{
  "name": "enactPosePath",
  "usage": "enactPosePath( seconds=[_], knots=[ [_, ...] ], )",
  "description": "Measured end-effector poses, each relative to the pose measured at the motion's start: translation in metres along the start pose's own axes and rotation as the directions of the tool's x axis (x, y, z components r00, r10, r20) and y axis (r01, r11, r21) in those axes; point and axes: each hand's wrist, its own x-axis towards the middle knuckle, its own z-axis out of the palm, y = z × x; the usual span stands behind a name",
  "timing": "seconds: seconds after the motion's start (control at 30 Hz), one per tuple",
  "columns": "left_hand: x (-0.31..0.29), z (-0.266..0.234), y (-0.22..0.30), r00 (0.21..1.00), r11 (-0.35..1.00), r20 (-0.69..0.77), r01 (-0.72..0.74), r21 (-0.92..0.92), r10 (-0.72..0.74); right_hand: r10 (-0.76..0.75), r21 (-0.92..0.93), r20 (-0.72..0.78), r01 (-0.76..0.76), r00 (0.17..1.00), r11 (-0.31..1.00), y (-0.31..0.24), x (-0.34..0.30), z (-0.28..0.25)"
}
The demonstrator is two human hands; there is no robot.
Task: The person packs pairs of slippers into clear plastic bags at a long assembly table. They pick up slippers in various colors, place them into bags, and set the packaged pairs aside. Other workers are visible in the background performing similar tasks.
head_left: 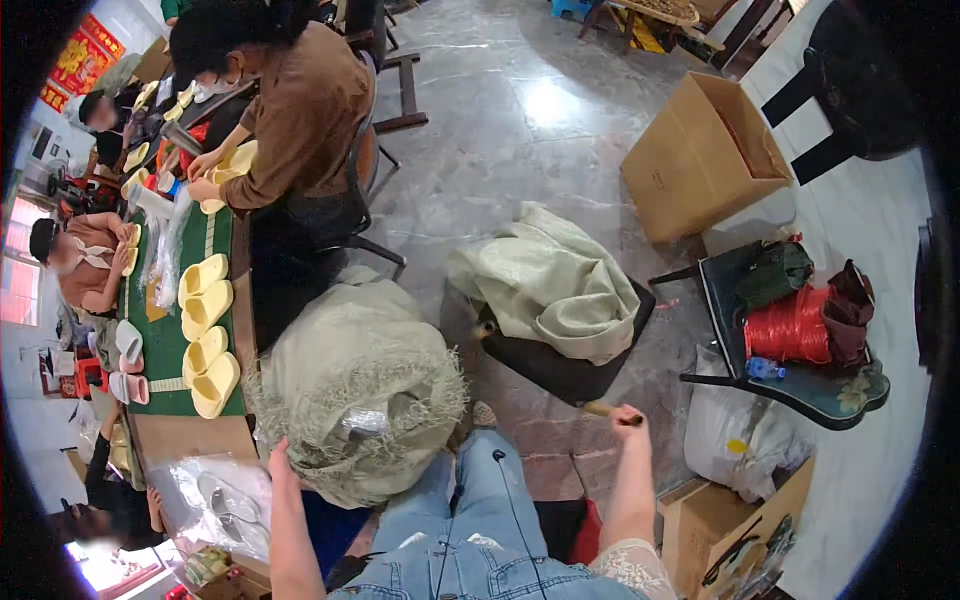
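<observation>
A large pale green woven sack [350, 330] with a frayed, fringed mouth stands before my legs, clear plastic showing inside. At its left side is my left hand [280, 458], seen edge-on with its fingers straight and no grip visible. My right hand [630, 418] is closed round a short tan wooden bar [599, 408] at the near corner of a black, seat-like panel [560, 378]. Over this panel lies a second pale sack [550, 285], crumpled and loose. A round post end [485, 329] shows at the panel's left edge.
On the left, a green-topped worktable [165, 350] carries yellow slippers [207, 310]; a person in brown [310, 110] sits there, with others beyond. To the right stand a cardboard box [690, 170] and a black chair [725, 300] holding red twine [788, 328]. An opened carton [700, 515] is nearer.
</observation>
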Motion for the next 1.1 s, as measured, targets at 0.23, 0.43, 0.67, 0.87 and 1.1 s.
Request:
enactPosePath(
  seconds=[0.23, 0.43, 0.67, 0.87, 1.1],
  knots=[
    [-0.021, 0.045, 0.011, 0.993, 0.986, -0.117, 0.006, 0.168, 0.014, 0.054, 0.223, 0.050, -0.064, 0.997, 0.973, -0.152, -0.056, -0.034],
    [-0.024, 0.054, 0.017, 0.993, 0.959, -0.113, -0.002, 0.282, 0.035, -0.023, 0.338, 0.074, -0.004, 0.997, 0.941, -0.182, -0.101, -0.141],
    [-0.031, 0.047, 0.012, 0.991, 0.965, -0.127, 0.068, 0.252, -0.037, -0.746, -0.303, -0.114, 0.693, 0.656, 0.655, -0.104, -0.047, -0.193],
    [-0.021, 0.038, 0.013, 0.999, 0.951, -0.041, 0.039, 0.306, -0.028, -0.229, -0.200, 0.876, -0.111, 0.424, -0.973, 0.033, 0.013, 0.018],
    [-0.013, 0.042, 0.010, 0.995, 0.957, -0.084, 0.077, 0.280, -0.056, -0.375, -0.090, 0.605, -0.407, 0.703, -0.909, 0.009, 0.117, -0.010]
  ],
)
